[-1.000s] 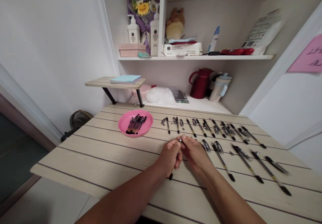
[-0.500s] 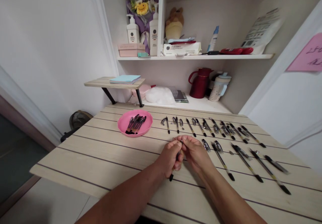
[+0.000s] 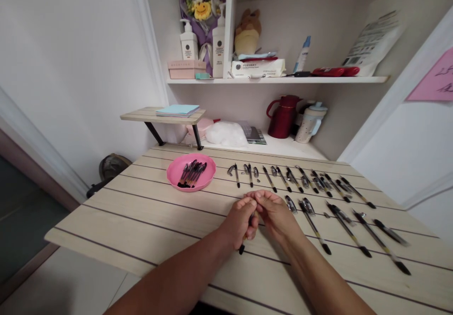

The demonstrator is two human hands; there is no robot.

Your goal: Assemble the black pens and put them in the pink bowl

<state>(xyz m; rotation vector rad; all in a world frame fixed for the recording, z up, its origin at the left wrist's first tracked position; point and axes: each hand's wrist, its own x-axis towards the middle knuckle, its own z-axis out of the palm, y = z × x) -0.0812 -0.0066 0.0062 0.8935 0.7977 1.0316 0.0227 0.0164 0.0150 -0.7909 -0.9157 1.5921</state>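
My left hand [image 3: 244, 218] is closed around a pen [image 3: 242, 248], whose black end sticks out below the fist. Against it, my right hand [image 3: 272, 211] pinches at the pen's upper end; what lies between those fingertips is hidden. Just right of my hands are loose clear caps [image 3: 290, 204] and an uncapped pen [image 3: 314, 227]. Two more long pens, one of them a pen with a black end [image 3: 382, 242], lie farther right. Behind my hands runs a row of pens [image 3: 269, 179] with caps and small pieces beside them.
A pink dish [image 3: 173, 183] holding several pens stands on the slatted table [image 3: 141, 220], left of my hands. Behind it is a small raised shelf [image 3: 141, 113] with blue paper [image 3: 179, 110]. A red jug [image 3: 283, 117] and a pale bottle [image 3: 310, 124] stand at the back.
The view has shifted very slightly. My hands keep nearly the same hold on the pen, and the things on the table lie as before.
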